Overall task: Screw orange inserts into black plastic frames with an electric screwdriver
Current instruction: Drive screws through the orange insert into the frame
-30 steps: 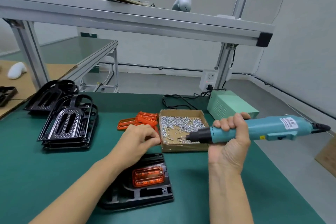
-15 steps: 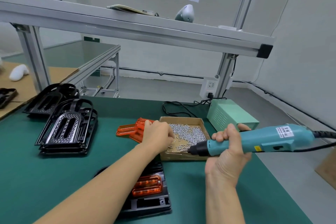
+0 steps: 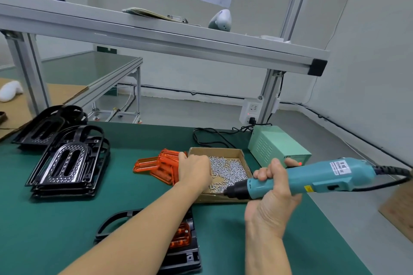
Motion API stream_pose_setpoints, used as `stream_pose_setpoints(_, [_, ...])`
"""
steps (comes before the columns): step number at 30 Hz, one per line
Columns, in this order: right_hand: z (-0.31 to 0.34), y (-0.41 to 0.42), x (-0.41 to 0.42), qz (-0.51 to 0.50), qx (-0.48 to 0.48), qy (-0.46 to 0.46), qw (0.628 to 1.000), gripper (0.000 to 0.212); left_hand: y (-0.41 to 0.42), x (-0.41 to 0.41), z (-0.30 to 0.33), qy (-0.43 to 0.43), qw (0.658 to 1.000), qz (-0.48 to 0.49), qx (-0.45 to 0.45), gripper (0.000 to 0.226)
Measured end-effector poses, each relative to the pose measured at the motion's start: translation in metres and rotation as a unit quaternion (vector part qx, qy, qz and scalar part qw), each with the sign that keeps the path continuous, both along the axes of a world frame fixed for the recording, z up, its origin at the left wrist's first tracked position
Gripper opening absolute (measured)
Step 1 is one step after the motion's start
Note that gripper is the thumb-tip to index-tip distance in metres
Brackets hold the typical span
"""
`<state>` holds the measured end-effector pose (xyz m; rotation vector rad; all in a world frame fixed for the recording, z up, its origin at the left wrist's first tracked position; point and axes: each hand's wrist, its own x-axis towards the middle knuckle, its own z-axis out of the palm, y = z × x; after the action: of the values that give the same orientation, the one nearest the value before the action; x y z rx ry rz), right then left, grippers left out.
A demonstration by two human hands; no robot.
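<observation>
A black plastic frame (image 3: 185, 259) lies at the near edge of the green mat, partly under my left forearm, with an orange insert (image 3: 181, 236) seated in it. My left hand (image 3: 194, 171) reaches down into the cardboard box (image 3: 215, 150) of small silver screws (image 3: 230, 169); its fingertips are hidden behind the back of the hand. My right hand (image 3: 271, 196) grips the teal electric screwdriver (image 3: 312, 176), held about level, its black nose pointing left over the box's near right corner. Loose orange inserts (image 3: 158, 165) are piled just left of the box.
Two stacks of black frames (image 3: 67, 163) (image 3: 44, 125) stand at the left. A pale green power supply (image 3: 274, 145) with cables sits behind the box. An aluminium shelf beam (image 3: 156, 40) crosses overhead. The table's right edge runs near the screwdriver, with cardboard (image 3: 400, 210) beyond it.
My left hand moved from above the frame forward and right into the screw box. The screwdriver stayed level by the box's near right corner. The view tilted up slightly.
</observation>
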<state>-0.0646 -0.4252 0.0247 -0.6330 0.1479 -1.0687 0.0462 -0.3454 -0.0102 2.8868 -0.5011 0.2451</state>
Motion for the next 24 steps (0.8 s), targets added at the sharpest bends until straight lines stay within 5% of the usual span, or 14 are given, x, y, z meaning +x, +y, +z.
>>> stream_pose_setpoints(5, [0.0, 0.001, -0.001, 0.003, -0.007, 0.01, 1.0, 0.025, 0.0, -0.001, -0.001, 0.0, 0.999, -0.032, 0.03, 0.009])
stream_pose_setpoints(9, [0.001, 0.0, -0.003, 0.008, -0.005, 0.006, 1.0, 0.024, 0.009, -0.007, 0.016, 0.039, 0.987, -0.051, -0.15, 0.017])
stream_pose_setpoints(13, [0.003, 0.004, -0.005, 0.022, -0.004, 0.005, 1.0, 0.023, 0.047, -0.028, 0.038, 0.106, 0.929, -0.083, -0.344, 0.017])
stream_pose_setpoints(17, [0.008, 0.013, -0.007, 0.065, -0.008, -0.02, 0.998, 0.021, 0.097, -0.063, 0.04, 0.19, 0.833, -0.095, -0.51, 0.013])
stream_pose_setpoints(24, [0.014, 0.037, -0.011, 0.157, -0.032, -0.045, 0.986, 0.022, 0.139, -0.106, 0.017, 0.23, 0.762, -0.038, -0.604, 0.015])
